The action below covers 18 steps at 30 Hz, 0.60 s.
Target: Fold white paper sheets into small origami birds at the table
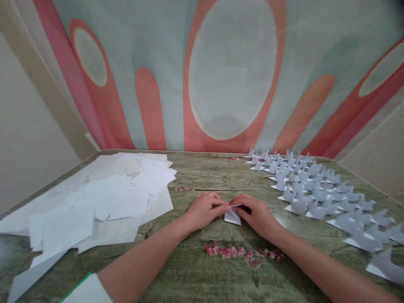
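Observation:
A small folded piece of white paper (232,217) is between my two hands, just above or on the table near its middle. My left hand (206,209) pinches its left upper edge between thumb and fingers. From the other side, my right hand (255,213) grips the right edge, where a thin flap sticks out between thumb and forefinger. The paper's lower part shows below the fingertips as a pale slanted shape with crease lines. Fingers hide its upper part.
Loose white paper sheets (126,193) lie in an overlapping heap on the left. Rows of folded white paper figures (298,203) stand along the right. The wood-patterned table (176,269) has printed flowers (227,251). A patterned backdrop (170,50) rises behind its far edge.

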Available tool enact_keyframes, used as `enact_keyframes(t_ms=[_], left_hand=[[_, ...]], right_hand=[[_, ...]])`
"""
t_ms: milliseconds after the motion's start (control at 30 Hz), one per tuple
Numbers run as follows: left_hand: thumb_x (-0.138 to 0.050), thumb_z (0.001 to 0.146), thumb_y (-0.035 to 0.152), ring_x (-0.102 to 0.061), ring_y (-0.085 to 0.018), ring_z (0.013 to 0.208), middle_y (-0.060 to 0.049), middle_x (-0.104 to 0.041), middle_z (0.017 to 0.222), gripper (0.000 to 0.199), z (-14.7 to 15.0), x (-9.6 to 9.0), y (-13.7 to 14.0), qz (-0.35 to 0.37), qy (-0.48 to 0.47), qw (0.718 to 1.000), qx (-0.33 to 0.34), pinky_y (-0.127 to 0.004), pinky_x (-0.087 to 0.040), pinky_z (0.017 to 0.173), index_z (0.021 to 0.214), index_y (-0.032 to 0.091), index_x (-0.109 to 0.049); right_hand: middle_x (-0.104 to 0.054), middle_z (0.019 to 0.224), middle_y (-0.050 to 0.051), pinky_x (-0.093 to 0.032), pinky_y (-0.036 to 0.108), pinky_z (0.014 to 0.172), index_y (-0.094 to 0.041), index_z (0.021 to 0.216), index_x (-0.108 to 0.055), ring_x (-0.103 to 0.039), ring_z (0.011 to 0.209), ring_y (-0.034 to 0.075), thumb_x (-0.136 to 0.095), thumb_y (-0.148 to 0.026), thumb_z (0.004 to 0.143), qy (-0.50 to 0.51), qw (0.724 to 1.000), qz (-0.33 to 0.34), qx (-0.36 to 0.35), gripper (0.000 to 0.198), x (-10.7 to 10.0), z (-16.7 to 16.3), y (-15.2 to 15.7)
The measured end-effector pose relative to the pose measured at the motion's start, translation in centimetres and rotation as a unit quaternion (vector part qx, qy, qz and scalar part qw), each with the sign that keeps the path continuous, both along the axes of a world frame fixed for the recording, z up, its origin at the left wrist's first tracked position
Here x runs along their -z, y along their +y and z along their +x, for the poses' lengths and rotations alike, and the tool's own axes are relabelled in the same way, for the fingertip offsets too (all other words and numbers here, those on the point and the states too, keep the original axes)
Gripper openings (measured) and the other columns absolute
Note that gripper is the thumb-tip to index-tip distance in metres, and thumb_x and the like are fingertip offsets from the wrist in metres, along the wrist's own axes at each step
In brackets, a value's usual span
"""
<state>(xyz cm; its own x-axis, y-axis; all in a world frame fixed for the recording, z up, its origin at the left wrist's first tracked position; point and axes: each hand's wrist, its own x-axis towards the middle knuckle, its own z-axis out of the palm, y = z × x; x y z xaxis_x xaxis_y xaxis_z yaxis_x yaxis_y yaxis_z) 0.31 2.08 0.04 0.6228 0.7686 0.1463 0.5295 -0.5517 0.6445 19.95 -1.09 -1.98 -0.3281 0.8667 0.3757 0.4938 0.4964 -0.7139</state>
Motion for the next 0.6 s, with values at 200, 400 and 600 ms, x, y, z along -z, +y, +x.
enact_keyframes(t_ms=[200, 400, 600], left_hand=[[-0.057, 0.077, 0.048, -0.056, -0.015, 0.075, 0.0, -0.064, 0.077, 0.028, 0.7, 0.6, -0.2, -0.001, -0.021, 0.999, -0.049, -0.024, -0.04, 0.071, 0.088, 0.027, -0.071], [-0.057, 0.076, 0.049, -0.055, -0.015, 0.073, 0.0, -0.063, 0.072, 0.029, 1.1, 0.8, -0.5, 0.024, -0.018, 0.995, -0.092, -0.024, -0.04, 0.067, 0.079, 0.024, -0.072], [-0.059, 0.074, 0.048, -0.056, -0.016, 0.074, 0.0, -0.064, 0.073, 0.027, 1.4, 0.7, -0.7, 0.029, -0.009, 0.993, -0.111, -0.024, -0.039, 0.065, 0.077, 0.024, -0.072]], right_hand=[[-0.065, 0.086, 0.003, -0.049, 0.031, 0.076, -0.022, 0.086, -0.066, -0.061, 0.081, 0.016, -0.054, -0.015, 0.081, 0.009, 1.0, -0.006, 0.0, 0.015, 0.0, 0.0, 0.0], [-0.064, 0.085, 0.003, -0.048, 0.03, 0.074, -0.021, 0.086, -0.065, -0.06, 0.08, 0.016, -0.053, -0.013, 0.08, 0.0, 1.0, -0.008, 0.011, 0.016, 0.0, 0.0, -0.1], [-0.063, 0.083, 0.003, -0.047, 0.029, 0.074, -0.021, 0.084, -0.065, -0.06, 0.08, 0.016, -0.053, -0.011, 0.079, -0.003, 1.0, -0.002, 0.013, 0.016, -0.1, -0.2, -0.1]])
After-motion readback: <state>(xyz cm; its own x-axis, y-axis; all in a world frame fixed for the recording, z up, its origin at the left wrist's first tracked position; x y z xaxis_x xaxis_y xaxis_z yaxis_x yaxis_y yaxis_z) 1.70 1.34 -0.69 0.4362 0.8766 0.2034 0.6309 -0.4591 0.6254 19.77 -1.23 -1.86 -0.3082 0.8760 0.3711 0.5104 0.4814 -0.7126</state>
